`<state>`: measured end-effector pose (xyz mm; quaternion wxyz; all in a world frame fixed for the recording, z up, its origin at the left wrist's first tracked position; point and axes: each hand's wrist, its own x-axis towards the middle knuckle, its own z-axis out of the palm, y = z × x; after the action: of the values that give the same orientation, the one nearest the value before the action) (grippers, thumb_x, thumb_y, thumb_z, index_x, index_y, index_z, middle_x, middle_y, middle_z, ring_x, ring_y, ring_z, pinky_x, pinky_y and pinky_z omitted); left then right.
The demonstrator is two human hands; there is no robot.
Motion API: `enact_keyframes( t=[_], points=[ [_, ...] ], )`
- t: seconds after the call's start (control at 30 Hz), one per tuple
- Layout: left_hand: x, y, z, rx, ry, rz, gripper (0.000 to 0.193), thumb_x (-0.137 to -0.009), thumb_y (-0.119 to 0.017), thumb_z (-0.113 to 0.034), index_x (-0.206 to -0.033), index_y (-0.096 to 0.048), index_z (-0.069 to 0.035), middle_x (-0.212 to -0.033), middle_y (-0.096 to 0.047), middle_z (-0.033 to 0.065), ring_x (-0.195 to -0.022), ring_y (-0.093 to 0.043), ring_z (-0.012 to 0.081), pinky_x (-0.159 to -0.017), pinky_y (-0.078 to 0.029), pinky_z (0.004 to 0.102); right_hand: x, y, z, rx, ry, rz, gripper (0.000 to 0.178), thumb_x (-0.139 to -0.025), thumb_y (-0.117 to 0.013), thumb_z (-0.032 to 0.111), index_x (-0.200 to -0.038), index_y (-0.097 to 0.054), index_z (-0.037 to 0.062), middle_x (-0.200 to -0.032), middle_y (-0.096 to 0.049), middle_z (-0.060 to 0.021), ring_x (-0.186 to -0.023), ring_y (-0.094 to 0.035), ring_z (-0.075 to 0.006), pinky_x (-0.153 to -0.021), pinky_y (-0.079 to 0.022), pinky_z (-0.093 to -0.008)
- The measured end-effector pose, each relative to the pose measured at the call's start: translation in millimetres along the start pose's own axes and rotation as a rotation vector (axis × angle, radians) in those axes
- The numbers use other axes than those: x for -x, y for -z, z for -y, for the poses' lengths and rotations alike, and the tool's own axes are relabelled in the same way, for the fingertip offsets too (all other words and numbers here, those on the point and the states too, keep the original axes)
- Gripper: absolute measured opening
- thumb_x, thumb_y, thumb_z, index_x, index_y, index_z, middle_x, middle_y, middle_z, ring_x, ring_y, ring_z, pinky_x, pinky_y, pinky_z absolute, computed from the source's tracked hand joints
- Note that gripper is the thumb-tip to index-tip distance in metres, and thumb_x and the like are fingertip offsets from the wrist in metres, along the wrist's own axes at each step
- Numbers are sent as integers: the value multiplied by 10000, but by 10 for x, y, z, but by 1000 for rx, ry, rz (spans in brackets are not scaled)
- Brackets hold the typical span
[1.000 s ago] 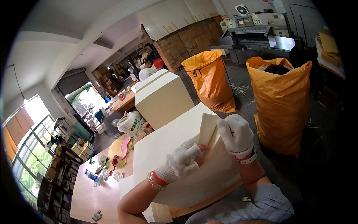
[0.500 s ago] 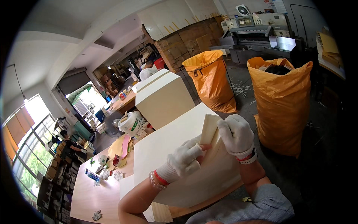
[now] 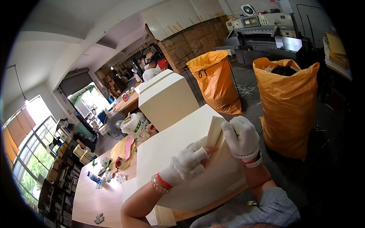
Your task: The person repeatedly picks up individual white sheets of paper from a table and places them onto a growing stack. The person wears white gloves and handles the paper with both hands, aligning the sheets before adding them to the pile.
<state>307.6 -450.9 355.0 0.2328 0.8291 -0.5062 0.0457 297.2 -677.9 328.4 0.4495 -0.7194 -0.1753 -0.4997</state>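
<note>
Both my hands wear white knitted gloves, and some bare fingertips of my left hand show. Its fingers and thumb pinch the lower part of a narrow cream paper strip, which looks folded along its length. My right hand is closed in a fist against the strip's right edge; what lies inside the fist is hidden. Under both hands spreads a large off-white paper sheet or stack of sheets, curving down at the near side.
Beyond stands a tall cream paper stack. Two orange sacks are on the floor at right. On the table at left lie a tape roll, a blue tube and crumpled scraps. A white bucket stands behind. Two other people are farther off.
The strip has tilted slightly between my hands, its top end shifting a little right. My hands have barely moved. At far left, the other person has straightened and moved right, near a tan box.
</note>
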Motion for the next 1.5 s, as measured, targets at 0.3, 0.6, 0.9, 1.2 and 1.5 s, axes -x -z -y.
enact_keyframes(
  t=[0.3,0.6,0.9,1.2,1.5],
  points=[
    [-36,-23,-98,-2,11,-145,427,-779,-826,-75,-1169,-653,-99,-1288,-586,179,-1073,-637,366,-878,-532,396,7,17,-21,2,-5,3,317,-935,-634,114,-650,-536,14,-616,-535,-142,-617,-555,-336,-591,-449,-431],
    [-20,-3,25,25,-72,-27,481,-770,-752,30,-1228,-633,-59,-1418,-517,247,-1112,-637,388,-887,-537,401,-2,-5,7,-12,17,-7,296,-925,-648,116,-669,-542,13,-632,-528,-133,-622,-546,-331,-590,-440,-427],
    [-23,-35,-58,-53,-109,-139,416,-716,-754,99,-1088,-641,-46,-1461,-480,250,-1147,-617,398,-897,-532,389,-5,21,0,-13,14,7,287,-924,-650,108,-671,-556,11,-626,-545,-141,-624,-558,-331,-597,-454,-428],
    [-60,-42,-134,16,0,-182,341,-714,-769,90,-981,-609,-47,-1481,-457,265,-1087,-658,377,-883,-539,370,3,-5,-21,-13,-2,-16,285,-932,-639,111,-678,-565,2,-630,-547,-143,-630,-558,-336,-603,-459,-424],
    [-51,-30,30,-40,-185,-77,412,-743,-813,24,-1097,-613,-40,-1479,-456,271,-1121,-637,387,-914,-525,396,7,-6,-9,-17,10,-13,293,-925,-647,102,-669,-539,9,-622,-532,-140,-615,-549,-336,-595,-450,-429]
  ],
)
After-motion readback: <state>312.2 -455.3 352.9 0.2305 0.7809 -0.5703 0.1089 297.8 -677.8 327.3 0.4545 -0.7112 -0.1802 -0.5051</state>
